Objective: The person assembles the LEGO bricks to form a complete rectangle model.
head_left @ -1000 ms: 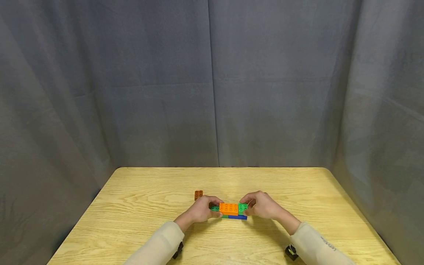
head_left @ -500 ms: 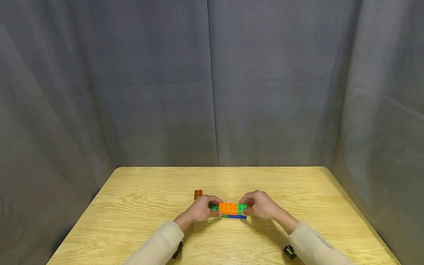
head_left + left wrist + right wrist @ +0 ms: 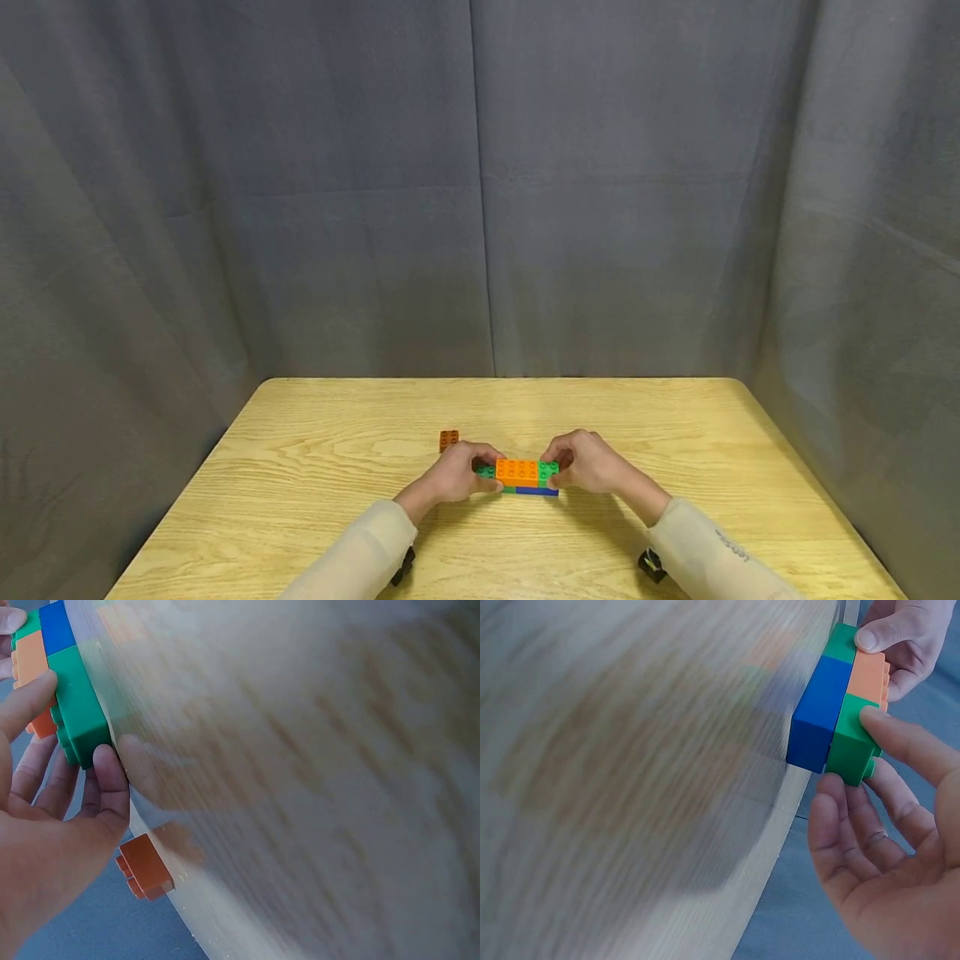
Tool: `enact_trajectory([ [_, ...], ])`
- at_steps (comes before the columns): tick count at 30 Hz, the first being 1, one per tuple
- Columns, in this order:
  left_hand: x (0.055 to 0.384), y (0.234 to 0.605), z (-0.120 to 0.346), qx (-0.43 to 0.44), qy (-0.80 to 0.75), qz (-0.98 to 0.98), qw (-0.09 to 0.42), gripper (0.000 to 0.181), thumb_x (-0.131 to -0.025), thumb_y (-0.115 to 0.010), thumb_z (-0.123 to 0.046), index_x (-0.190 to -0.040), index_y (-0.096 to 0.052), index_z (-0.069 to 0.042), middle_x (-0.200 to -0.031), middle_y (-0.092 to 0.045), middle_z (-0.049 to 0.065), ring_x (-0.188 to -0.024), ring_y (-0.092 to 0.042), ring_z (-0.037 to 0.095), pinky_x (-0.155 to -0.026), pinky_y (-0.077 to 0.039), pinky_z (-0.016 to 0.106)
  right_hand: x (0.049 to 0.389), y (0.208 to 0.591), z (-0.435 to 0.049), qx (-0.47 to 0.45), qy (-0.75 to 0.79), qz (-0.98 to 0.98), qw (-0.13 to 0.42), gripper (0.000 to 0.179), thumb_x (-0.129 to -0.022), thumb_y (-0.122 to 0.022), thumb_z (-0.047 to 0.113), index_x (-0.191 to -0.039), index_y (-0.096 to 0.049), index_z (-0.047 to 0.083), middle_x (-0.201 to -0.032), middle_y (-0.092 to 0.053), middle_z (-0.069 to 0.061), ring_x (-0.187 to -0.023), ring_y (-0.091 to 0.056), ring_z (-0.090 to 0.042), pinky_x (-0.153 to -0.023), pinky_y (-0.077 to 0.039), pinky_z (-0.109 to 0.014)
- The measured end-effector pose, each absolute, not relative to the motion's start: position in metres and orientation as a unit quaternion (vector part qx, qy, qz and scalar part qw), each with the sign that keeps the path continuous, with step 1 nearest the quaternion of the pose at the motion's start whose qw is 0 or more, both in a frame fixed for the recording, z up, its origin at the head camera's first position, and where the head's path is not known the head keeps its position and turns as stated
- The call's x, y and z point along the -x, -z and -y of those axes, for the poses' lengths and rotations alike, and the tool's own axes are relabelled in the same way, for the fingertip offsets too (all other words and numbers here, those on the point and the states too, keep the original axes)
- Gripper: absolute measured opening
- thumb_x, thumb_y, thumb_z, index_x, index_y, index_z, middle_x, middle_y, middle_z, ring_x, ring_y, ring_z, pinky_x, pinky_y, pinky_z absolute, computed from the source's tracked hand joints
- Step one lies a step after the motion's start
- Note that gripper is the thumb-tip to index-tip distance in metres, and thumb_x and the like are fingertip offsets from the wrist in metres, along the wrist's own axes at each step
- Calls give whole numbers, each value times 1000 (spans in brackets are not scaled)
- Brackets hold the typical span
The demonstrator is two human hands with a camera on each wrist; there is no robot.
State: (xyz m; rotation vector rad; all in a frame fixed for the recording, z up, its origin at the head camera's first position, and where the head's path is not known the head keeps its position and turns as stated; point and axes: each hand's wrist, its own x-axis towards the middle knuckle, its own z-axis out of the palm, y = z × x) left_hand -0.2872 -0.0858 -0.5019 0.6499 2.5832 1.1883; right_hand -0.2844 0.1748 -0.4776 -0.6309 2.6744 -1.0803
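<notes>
Four-sided toy bricks form a two-layer wall on the table. Below, a long green brick (image 3: 84,705) stands end to end with a blue brick (image 3: 819,712). On top, an orange brick (image 3: 517,472) spans their joint, and a small bright green brick (image 3: 853,742) sits beside it over the blue one. My left hand (image 3: 453,473) grips the orange brick by its left end, thumb in front; the fingers behind are partly hidden. With thumb and fingers, my right hand (image 3: 588,462) pinches the small green brick. In the right wrist view its lower fingers curl near the blue brick's end.
A loose reddish-brown brick (image 3: 448,441) lies just beyond the left hand, studs up. The wooden table (image 3: 337,417) has grey curtains (image 3: 375,208) behind it and at both sides. Black devices (image 3: 651,565) sit at the wrists.
Both hands keep their holds and the bricks stay in place. The right forearm and sleeve have shifted slightly to the left.
</notes>
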Motion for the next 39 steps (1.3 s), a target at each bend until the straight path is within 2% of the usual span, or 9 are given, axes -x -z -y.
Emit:
enact_trajectory([
  [17,288,508,85,-214,-405,-881,122,35,-85,-80,-18,-118,-71,-13,-102,-68,-1,-91,-59,12,-80,-53,30,285,482,-177,221,360,-900,103,23,-79,-83,9,-101,-75,11,-87,-72,1,-76,-62,-13,-64,-53,-26],
  [26,288,508,84,-213,-398,-884,119,35,-85,-81,-18,-118,-70,-12,-104,-67,0,-94,-61,13,-82,-53,30,287,489,-183,222,386,-886,131,27,-82,-82,15,-108,-72,12,-99,-71,-1,-85,-65,-14,-71,-57,-30],
  [39,291,502,85,-219,-391,-887,115,35,-84,-81,-17,-117,-71,-11,-105,-68,2,-92,-61,13,-81,-53,29,287,491,-185,231,403,-876,132,31,-82,-82,15,-111,-71,10,-100,-71,-5,-86,-67,-18,-72,-58,-31],
])
